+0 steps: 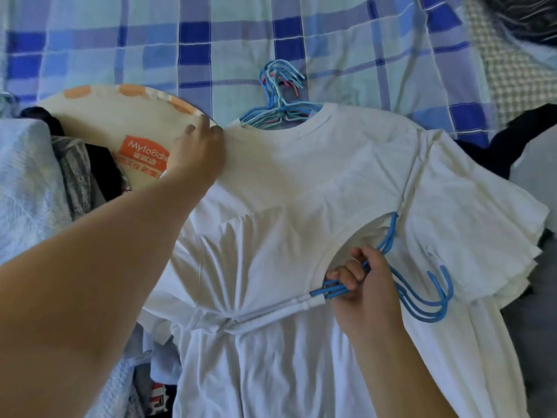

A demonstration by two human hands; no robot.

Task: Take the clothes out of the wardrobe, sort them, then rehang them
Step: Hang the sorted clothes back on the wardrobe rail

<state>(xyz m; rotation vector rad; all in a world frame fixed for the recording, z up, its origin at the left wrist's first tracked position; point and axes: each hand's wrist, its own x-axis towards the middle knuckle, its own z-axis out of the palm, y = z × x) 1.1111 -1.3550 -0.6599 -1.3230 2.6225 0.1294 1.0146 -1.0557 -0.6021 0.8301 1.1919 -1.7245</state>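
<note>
Head view, the only one I have. A white T-shirt (301, 182) lies spread flat on the blue plaid bedsheet (120, 49), collar toward the far side. A second white T-shirt (271, 357) lies nearer me, overlapping it, with its neckline stretched open.

Step in hand, as I judge it: sorting done for these whites, rehanging under way. My right hand (361, 285) grips a bunch of blue hangers (422, 300) at the open neckline of the near shirt; fingers are curled round the wires, knuckles up, and the hooks trail off to the right over the cloth. One hanger arm runs up under the fabric near the sleeve seam.

My left hand (199, 152) reaches far forward, arm nearly straight, fingers extended and pressing flat on the shoulder of the far shirt, holding nothing. It lies just beside a round fan (120, 116) with orange print.

A spare bundle of hangers (280, 98) sits on the sheet, touching the far shirt's collar. Dark and grey clothes (81, 167) are heaped at left.

Next move, I reckon: separate one hanger from the bunch and feed its shoulders through a single neckline. Risk is snagging two hangers together or dragging both shirts.
</note>
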